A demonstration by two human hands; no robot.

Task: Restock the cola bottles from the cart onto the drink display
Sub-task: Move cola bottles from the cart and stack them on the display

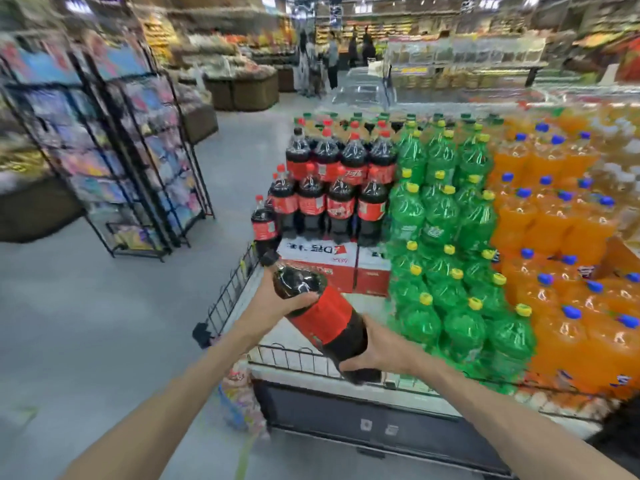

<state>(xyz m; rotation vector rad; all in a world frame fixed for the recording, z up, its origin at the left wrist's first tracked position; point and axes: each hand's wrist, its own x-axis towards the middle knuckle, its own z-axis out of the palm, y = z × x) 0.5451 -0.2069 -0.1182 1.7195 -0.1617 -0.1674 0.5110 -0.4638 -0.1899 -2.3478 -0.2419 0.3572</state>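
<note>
I hold a large cola bottle [322, 315] with a red label, tilted with its dark cap pointing up and away to the left. My left hand [277, 303] grips its shoulder near the neck. My right hand [375, 351] cups its base. The bottle hangs above the wire-railed edge [298, 356] of the drink display. Stacked cola bottles [341, 178] stand in tiers further back on red cartons [325, 263]. One single cola bottle [265, 225] stands at the display's left edge. The cart is not in view.
Green soda bottles [446, 237] fill the display's middle and orange soda bottles [561, 244] its right. A black wire rack [114, 150] of packets stands left across grey floor. A colourful packet [239, 396] hangs at the display's front corner. People stand far back in the aisle.
</note>
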